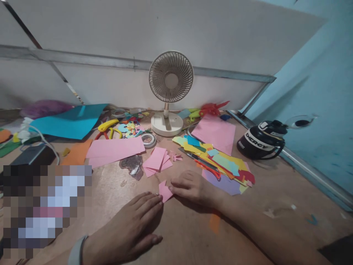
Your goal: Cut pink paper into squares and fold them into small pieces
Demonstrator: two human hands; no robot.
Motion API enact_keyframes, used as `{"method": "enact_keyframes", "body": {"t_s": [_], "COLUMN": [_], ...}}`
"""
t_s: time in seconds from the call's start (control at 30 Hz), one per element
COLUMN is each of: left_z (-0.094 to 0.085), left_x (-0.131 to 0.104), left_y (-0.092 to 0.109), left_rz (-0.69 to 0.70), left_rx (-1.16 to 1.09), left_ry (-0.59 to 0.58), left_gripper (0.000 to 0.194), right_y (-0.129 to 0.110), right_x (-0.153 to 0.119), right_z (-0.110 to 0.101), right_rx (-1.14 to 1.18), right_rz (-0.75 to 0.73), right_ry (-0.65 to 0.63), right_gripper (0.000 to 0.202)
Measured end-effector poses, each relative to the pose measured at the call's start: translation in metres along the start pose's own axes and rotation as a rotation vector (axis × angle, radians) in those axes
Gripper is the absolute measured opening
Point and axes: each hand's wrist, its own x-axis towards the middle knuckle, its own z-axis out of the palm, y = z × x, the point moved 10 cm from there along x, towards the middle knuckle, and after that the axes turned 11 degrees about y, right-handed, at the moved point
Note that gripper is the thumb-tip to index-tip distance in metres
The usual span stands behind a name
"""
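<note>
A small folded piece of pink paper (166,192) lies on the table between my two hands. My left hand (135,217) rests nearly flat, its fingers stretched out and the fingertips touching the paper's left edge; the thumb stands apart. From the right, my right hand (194,187) has bent fingers closed at the paper's right corner, with their tips on it. Just beyond lies a loose stack of pink paper pieces (156,162), and beside it a small folded pink shape (176,156). To their right are a utility knife (202,160) and orange-handled scissors (211,170).
A white fan (171,81) stands at the back. Coloured paper scraps (226,163) and a black jug (260,141) are on the right. Yellow-handled pliers (109,127), a tape roll (148,140), long pink paper (116,151) and a blue sheet (71,121) lie at the left.
</note>
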Motion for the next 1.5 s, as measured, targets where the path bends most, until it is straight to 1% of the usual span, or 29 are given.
{"method": "enact_keyframes", "body": {"t_s": [0.1,0.23,0.3,0.43,0.5,0.57,0.67,0.73,0.83,0.9,1.03,1.2,1.33,1.43,1.5], "left_z": [0.001,0.002,0.005,0.013,0.016,0.019,0.02,0.02,0.02,0.021,0.023,0.03,0.025,0.022,0.019], "left_x": [-0.001,-0.001,0.0,0.0,-0.001,-0.002,-0.003,-0.003,-0.002,-0.002,-0.001,0.003,0.01,0.012,0.012], "left_y": [-0.001,-0.006,-0.006,-0.002,-0.002,-0.002,-0.002,-0.002,0.001,0.004,0.011,0.019,0.018,0.017,0.016], "left_rz": [-0.009,-0.039,-0.032,-0.006,-0.002,0.005,0.006,0.001,-0.011,-0.02,-0.028,-0.001,-0.004,0.007,0.017], "left_rx": [-0.016,-0.018,-0.031,-0.06,-0.057,-0.06,-0.068,-0.071,-0.06,-0.039,0.022,0.09,0.059,0.029,0.025], "left_ry": [0.0,0.006,-0.023,-0.123,-0.153,-0.173,-0.184,-0.175,-0.136,-0.102,-0.032,-0.016,0.015,-0.004,-0.013], "left_gripper": [0.067,0.075,0.078,0.079,0.081,0.081,0.079,0.081,0.083,0.084,0.091,0.1,0.097,0.093,0.088], "right_y": [-0.001,0.006,0.01,0.015,0.019,0.025,0.033,0.038,0.047,0.052,0.055,0.056,0.053,0.055,0.054], "right_x": [-0.002,-0.005,-0.005,-0.008,-0.01,-0.012,-0.014,-0.015,-0.017,-0.018,-0.019,-0.019,-0.017,-0.019,-0.02], "right_z": [0.001,0.003,0.003,0.005,0.008,0.012,0.016,0.02,0.027,0.03,0.032,0.031,0.03,0.031,0.033], "right_rx": [0.065,0.151,0.186,0.282,0.372,0.473,0.607,0.676,0.73,0.733,0.68,0.526,0.402,0.344,0.315], "right_rz": [-0.01,0.04,0.064,0.114,0.17,0.256,0.362,0.426,0.563,0.644,0.719,0.794,0.808,0.838,0.83], "right_ry": [0.003,0.022,0.038,0.045,0.035,0.021,0.007,0.002,0.018,0.046,0.084,0.071,0.083,0.109,0.107], "right_gripper": [0.013,0.013,0.013,0.013,0.012,0.013,0.018,0.024,0.03,0.029,0.025,0.015,0.013,0.016,0.017]}}
